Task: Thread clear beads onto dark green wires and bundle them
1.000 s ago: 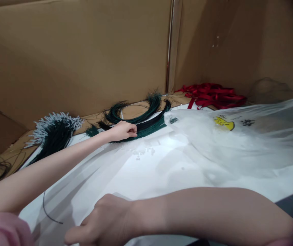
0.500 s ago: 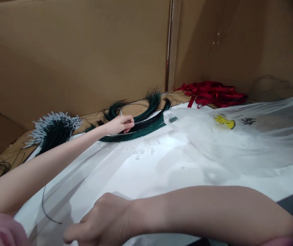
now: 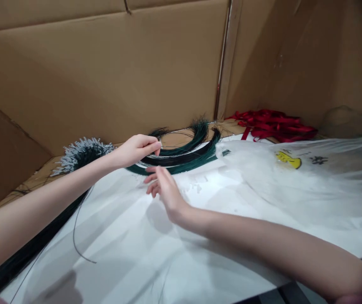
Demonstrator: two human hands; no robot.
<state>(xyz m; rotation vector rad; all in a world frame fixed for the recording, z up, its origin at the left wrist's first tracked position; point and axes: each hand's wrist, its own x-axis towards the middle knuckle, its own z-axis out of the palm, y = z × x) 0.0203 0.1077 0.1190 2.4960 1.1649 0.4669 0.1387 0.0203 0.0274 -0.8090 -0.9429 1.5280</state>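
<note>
My left hand is closed in a pinch over the curved bundles of dark green wire; what its fingertips hold is too small to make out. Just below and to its right, my right hand has its fingers stretched out and a little apart, with nothing seen in them, above the white sheet. From behind my left forearm a thin dark wire hangs in a curve; its upper end is hidden. Small clear bits lie on the sheet beside my right hand.
A bundle of dark stems with pale, beaded tips lies at the left, running under my left forearm. Red ribbon is heaped at the back right. A translucent plastic bag with a yellow print spreads at the right. Cardboard walls stand behind.
My right hand has moved from the near edge up and forward, beside my left hand, and its fingers have opened. My left hand stays pinched near the wire bundles. The view has shifted slightly.
</note>
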